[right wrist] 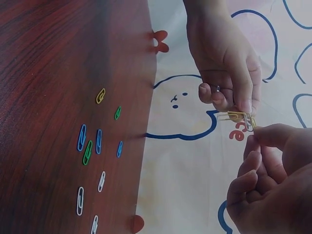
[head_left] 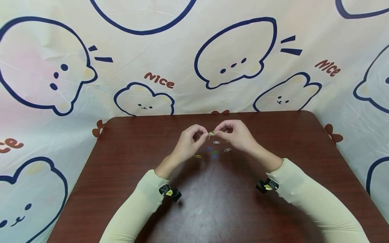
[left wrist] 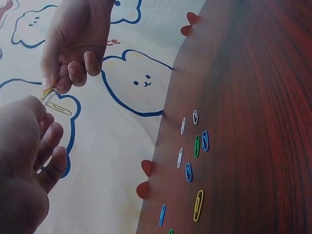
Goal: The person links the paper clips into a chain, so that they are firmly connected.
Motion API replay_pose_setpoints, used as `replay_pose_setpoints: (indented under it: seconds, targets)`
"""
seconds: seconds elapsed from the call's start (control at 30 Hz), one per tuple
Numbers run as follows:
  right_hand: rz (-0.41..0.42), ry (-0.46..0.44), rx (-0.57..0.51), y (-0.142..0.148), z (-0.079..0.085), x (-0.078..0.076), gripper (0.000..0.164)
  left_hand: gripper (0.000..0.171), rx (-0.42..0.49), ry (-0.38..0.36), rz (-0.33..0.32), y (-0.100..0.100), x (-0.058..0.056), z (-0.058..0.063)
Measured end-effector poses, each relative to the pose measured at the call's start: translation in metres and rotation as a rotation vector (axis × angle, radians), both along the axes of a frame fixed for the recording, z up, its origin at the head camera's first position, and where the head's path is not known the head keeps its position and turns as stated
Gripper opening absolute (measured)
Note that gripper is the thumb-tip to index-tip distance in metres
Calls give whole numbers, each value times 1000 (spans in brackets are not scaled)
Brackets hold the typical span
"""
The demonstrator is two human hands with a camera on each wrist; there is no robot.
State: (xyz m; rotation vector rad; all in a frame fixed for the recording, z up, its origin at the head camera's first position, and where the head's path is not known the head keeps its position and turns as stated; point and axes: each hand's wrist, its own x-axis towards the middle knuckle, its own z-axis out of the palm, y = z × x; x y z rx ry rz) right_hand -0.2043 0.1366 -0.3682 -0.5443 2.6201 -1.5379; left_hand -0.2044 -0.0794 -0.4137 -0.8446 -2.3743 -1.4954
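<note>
Over the far part of the table, the left hand [head_left: 189, 142] and right hand [head_left: 239, 135] meet fingertip to fingertip. Thumb and finger of the left hand pinch a white paper clip [right wrist: 249, 123]. The right hand's fingertips pinch a yellow paper clip [left wrist: 47, 91] that touches the white one. A second yellow paper clip [left wrist: 60, 109] hangs beside them; whether they are all linked is too small to tell. A small pale bit shows between the left hand's curled lower fingers in the right wrist view, mostly hidden.
Loose paper clips lie below the hands on the brown table [head_left: 212, 202]: white [head_left: 216, 142], blue [head_left: 214, 156], green [head_left: 215, 152] and yellow [head_left: 197, 156], among several. A cartoon-printed cloth [head_left: 182, 60] hangs behind the table's far edge.
</note>
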Motion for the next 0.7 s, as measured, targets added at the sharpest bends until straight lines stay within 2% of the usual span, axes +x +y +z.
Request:
replay_pose_setpoints:
  seconds: [0.7]
  targets:
    - [4,-65,-4,3,0,-2,9,5,-3,55,-28,3,0,-2]
